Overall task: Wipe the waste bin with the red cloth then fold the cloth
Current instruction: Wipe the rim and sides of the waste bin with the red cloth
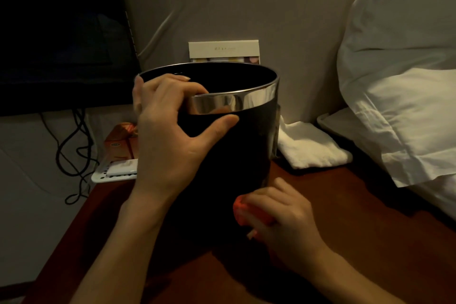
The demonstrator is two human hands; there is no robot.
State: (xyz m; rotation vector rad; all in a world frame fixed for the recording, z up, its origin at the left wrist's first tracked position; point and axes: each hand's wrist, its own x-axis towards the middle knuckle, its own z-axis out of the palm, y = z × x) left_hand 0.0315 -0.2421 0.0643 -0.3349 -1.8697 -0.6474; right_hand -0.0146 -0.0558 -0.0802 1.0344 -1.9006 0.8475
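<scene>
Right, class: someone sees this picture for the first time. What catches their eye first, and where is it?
First the black bin with its shiny silver rim, upright in the middle of the brown table. The left hand grips its rim, while the right hand presses a red cloth low against its side. Then the white pillow at the right.

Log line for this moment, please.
wiping | left hand grips waste bin rim | right hand presses red cloth low on bin
</scene>
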